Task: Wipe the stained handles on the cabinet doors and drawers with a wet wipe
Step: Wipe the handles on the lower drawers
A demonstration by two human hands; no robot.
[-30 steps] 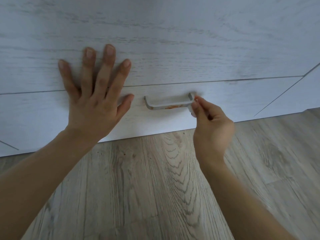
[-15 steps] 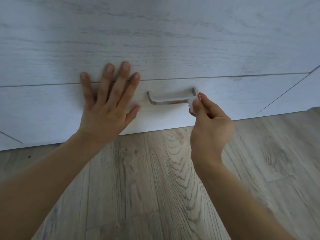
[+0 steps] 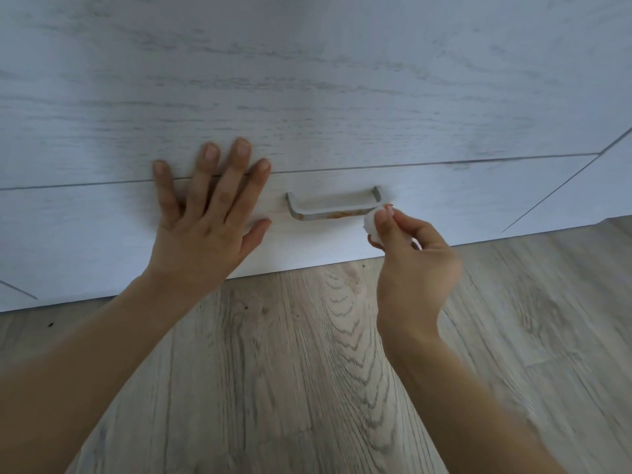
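My left hand (image 3: 205,230): fingers spread flat on drawer front (image 3: 444,206). My right hand (image 3: 410,261): pinching wet wipe (image 3: 371,224) at stained handle (image 3: 333,208) right end.

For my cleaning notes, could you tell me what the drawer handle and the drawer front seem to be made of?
The handle looks like matte grey metal, a thin bent bar with rust-orange stains. The drawer front appears to be whitewashed wood-grain laminate or painted wood; the look leaves that open.

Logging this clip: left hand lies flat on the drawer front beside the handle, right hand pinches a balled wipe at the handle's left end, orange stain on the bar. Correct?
One error: the right hand pinches the wipe at the right end of the handle, as the head view shows. The left hand does lie flat on the drawer front, and the orange stain is there.
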